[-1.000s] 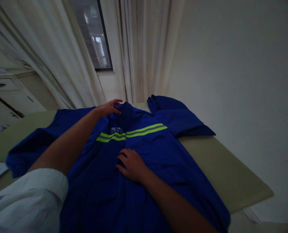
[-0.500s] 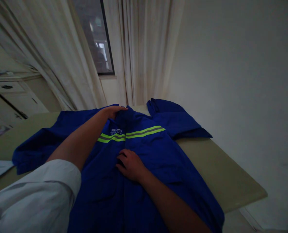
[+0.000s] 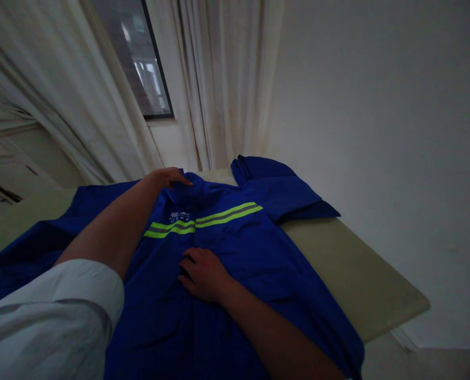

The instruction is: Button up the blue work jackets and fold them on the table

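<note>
A blue work jacket [image 3: 243, 248] lies spread front side up, with a yellow-green and grey reflective stripe across the chest and white lettering on one side. My left hand [image 3: 174, 177] reaches to the collar, its fingers stretched out over the fabric; its thumb is hard to make out. Below the stripe, my right hand [image 3: 205, 274] rests on the jacket's front near the centre seam, fingers slightly bent and apart. The right-side sleeve is folded over at the far end, while my left forearm covers part of the other sleeve.
Under the jacket is a pale greenish table [image 3: 362, 274] with a rounded corner at right. A white wall [image 3: 377, 132] runs along that side. Behind stand cream curtains [image 3: 235, 79], a window [image 3: 140, 63] and, at far left, a light cabinet [image 3: 33, 158].
The view has shifted slightly, moving everything a little leftward. My left hand has eased lower at the collar with its fingers angled down. The right hand stays on the jacket front.
</note>
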